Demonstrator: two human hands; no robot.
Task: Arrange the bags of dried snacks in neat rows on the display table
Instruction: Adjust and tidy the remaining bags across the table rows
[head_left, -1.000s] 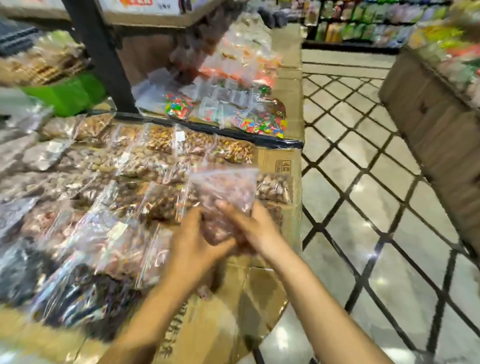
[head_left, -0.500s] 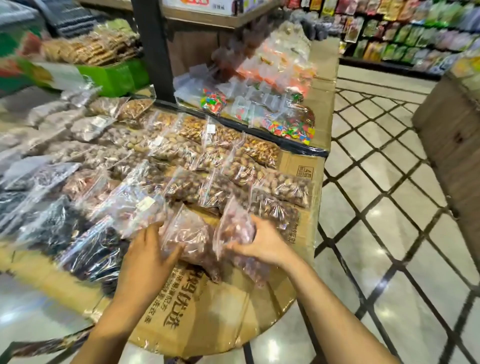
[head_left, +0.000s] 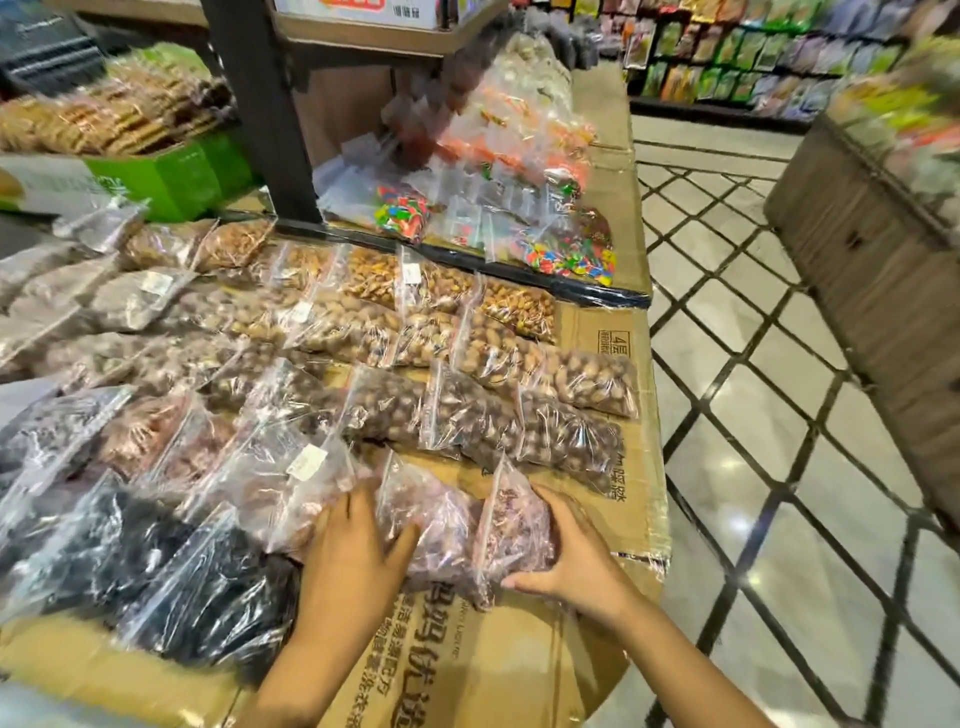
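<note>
At the far left of the front row on the cardboard-covered display table, dark dried fruit fills what look like three clear bags, though blur makes that count unsure. Next to the right lies one pinkish bag with a white label. The left hand rests flat on that bag's near corner, fingers straight and spread, thumb against the left reddish bag. Touching that bag, the right reddish bag leans on its edge. The right hand grasps it, fingers curled round its right side, thumb along its near edge. These two bags end the front row. Just behind them, three bags of brown nuts lie side by side. Farther back right are two bags of coloured candy.
</note>
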